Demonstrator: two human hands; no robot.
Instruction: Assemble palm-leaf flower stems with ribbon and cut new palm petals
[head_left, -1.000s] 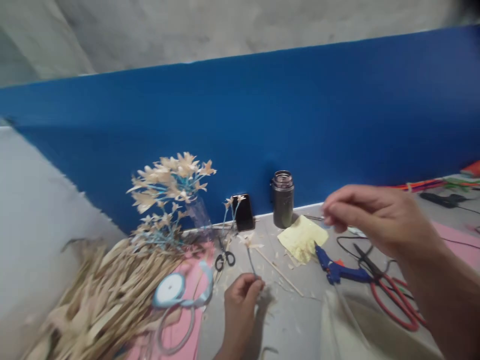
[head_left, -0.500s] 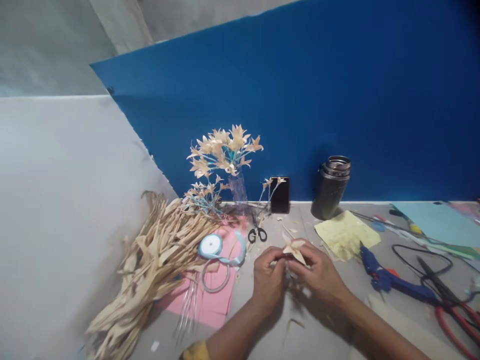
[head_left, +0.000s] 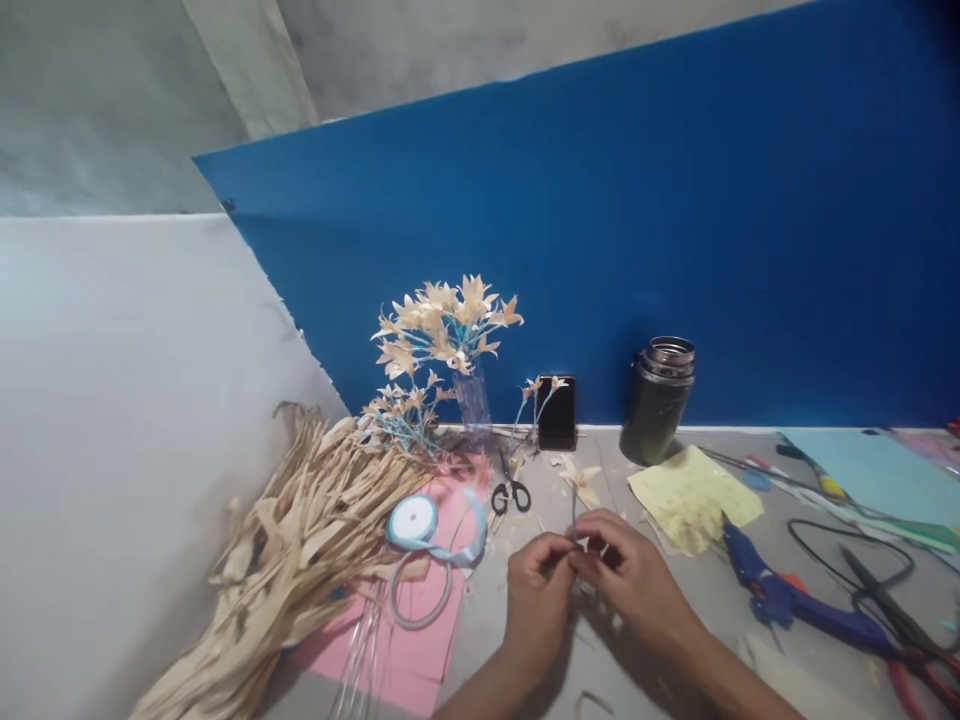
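My left hand (head_left: 538, 588) and my right hand (head_left: 631, 573) meet over the grey table, fingers pinched together on the thin wire stem of a small tan husk flower (head_left: 580, 480), which stands upright just above them. Both hands are closed on that stem. A small pair of black scissors (head_left: 510, 493) lies just beyond my left hand. A roll of pale blue ribbon (head_left: 415, 521) rests on a pink sheet (head_left: 409, 650) to the left.
A heap of dried husk strips (head_left: 285, 545) fills the left. A clear vase of finished flowers (head_left: 447, 330), a phone (head_left: 557, 412) and a dark jar (head_left: 658, 399) stand by the blue board. Yellow paper (head_left: 690, 492), a blue glue gun (head_left: 780, 597) and red-handled scissors (head_left: 911, 672) lie right.
My right hand came down from the right to join the left on the flower stem. The view swung left. Since half a second ago the flower rose clear above the fingers.
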